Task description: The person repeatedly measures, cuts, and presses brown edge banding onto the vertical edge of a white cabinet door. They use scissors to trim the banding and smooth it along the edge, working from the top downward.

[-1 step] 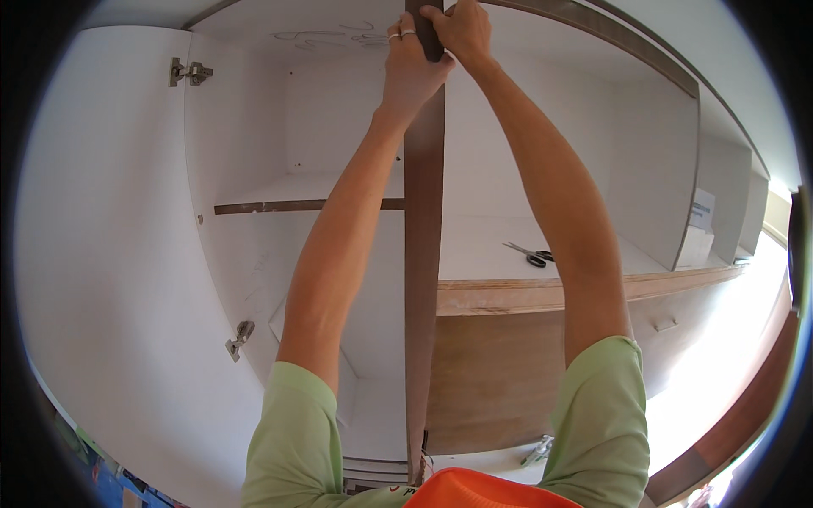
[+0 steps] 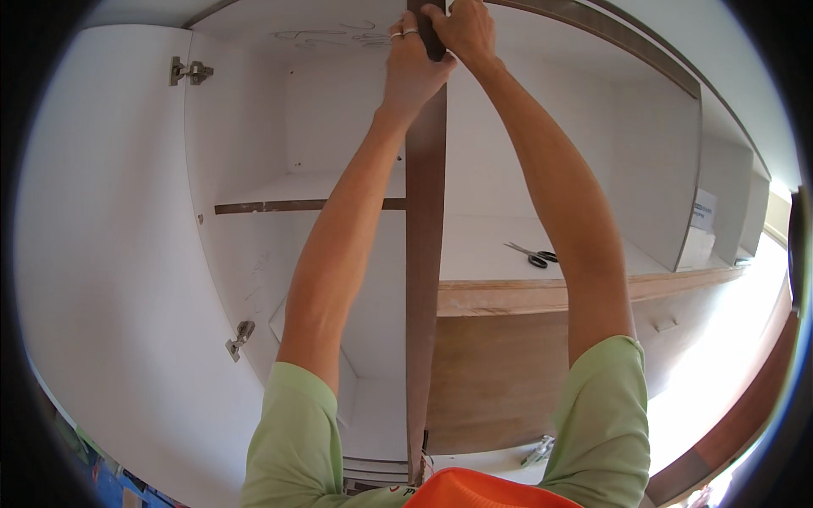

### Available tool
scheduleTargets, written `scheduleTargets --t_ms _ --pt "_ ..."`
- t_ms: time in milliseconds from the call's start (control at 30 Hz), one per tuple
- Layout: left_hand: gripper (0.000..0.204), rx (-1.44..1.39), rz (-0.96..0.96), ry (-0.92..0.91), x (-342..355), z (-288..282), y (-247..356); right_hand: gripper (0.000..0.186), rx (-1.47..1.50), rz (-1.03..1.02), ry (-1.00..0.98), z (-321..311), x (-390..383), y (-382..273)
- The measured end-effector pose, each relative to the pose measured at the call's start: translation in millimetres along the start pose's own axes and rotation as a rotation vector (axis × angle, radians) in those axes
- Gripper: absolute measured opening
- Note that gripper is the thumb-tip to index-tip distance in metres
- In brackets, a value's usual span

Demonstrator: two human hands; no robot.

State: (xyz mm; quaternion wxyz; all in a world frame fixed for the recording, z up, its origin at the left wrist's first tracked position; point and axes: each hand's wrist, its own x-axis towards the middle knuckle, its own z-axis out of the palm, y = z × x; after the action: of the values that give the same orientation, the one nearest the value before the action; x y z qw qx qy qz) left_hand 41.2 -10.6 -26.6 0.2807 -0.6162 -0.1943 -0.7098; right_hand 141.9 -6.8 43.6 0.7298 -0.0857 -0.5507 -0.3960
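Note:
Both my arms reach up to the top of a brown upright panel edge (image 2: 426,212) in the middle of a white cabinet. A dark brown strip (image 2: 436,52) with a rounded lower end lies there between my hands. My left hand (image 2: 412,72), wearing rings, is closed around the strip's left side. From the right, my right hand (image 2: 470,34) grips it with curled fingers, the thumb pressed on its front. The top of the strip and some fingertips run out of the picture.
A white door (image 2: 102,237) hangs open at left on metal hinges (image 2: 190,72). Brown edging fronts a shelf (image 2: 309,206) behind my left arm. Black-handled scissors (image 2: 535,256) lie on the right shelf. White boxes (image 2: 699,224) stand farther right. An orange cap-like shape (image 2: 483,489) shows below.
My hands and the panel edge sit very slightly farther right in the picture. The grip looks the same.

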Motion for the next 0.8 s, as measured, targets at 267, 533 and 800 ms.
scheduleTargets --t_ms 267,533,800 --pt "0.090 0.019 0.098 0.005 9 4 -8 0.058 -0.243 0.165 -0.444 -5 8 -7" --pt "0.088 -0.031 0.094 -0.045 13 0 -8 0.070 -0.223 0.232 -0.462 -4 8 -11" --pt "0.092 -0.024 0.152 -0.049 18 4 -21 0.079 -0.357 0.235 -0.537 -18 27 -11"
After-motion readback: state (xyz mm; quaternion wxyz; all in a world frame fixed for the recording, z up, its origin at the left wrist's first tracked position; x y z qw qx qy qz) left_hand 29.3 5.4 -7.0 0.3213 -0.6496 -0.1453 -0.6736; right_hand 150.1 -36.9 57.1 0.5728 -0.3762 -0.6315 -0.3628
